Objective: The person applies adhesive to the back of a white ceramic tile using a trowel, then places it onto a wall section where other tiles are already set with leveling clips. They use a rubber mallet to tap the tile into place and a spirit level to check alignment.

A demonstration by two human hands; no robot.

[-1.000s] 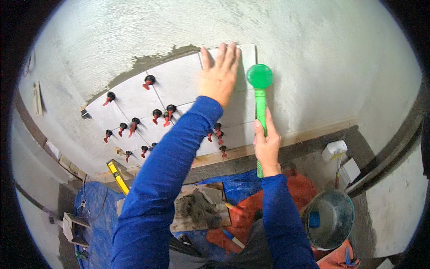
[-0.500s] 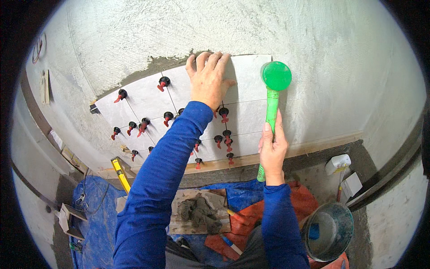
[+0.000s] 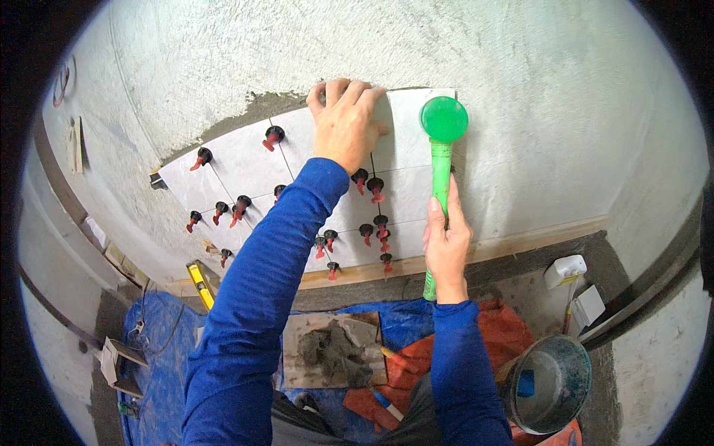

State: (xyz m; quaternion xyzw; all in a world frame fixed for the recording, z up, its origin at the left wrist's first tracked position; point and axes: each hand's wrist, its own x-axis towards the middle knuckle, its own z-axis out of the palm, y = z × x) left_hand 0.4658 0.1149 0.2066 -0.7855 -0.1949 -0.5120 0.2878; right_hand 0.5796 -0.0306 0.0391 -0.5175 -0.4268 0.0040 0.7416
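My right hand (image 3: 448,249) is wrapped round the light green handle of a mallet (image 3: 445,119). The mallet's round green head is over the top right of the tiled area. Against the top of a pale grey wall tile (image 3: 407,134), my left hand (image 3: 344,134) rests with its fingers apart, the tips at or over the upper edge and the thumb stretched sideways. Black tile levelling clips (image 3: 375,189) with red handles stick out along the joints of the tiles. My left forearm covers part of the lower tile rows.
Bare rough wall (image 3: 520,67) surrounds the tiles, with grey mortar along their top edge. Below are a board with mortar (image 3: 335,353), a blue tarp (image 3: 160,372), an orange sheet (image 3: 487,342), a dark bucket (image 3: 554,383) and a yellow spirit level (image 3: 201,286).
The mallet and my right hand have shifted slightly left, and the mallet head is a little higher. My left hand stays on the tile's upper edge.
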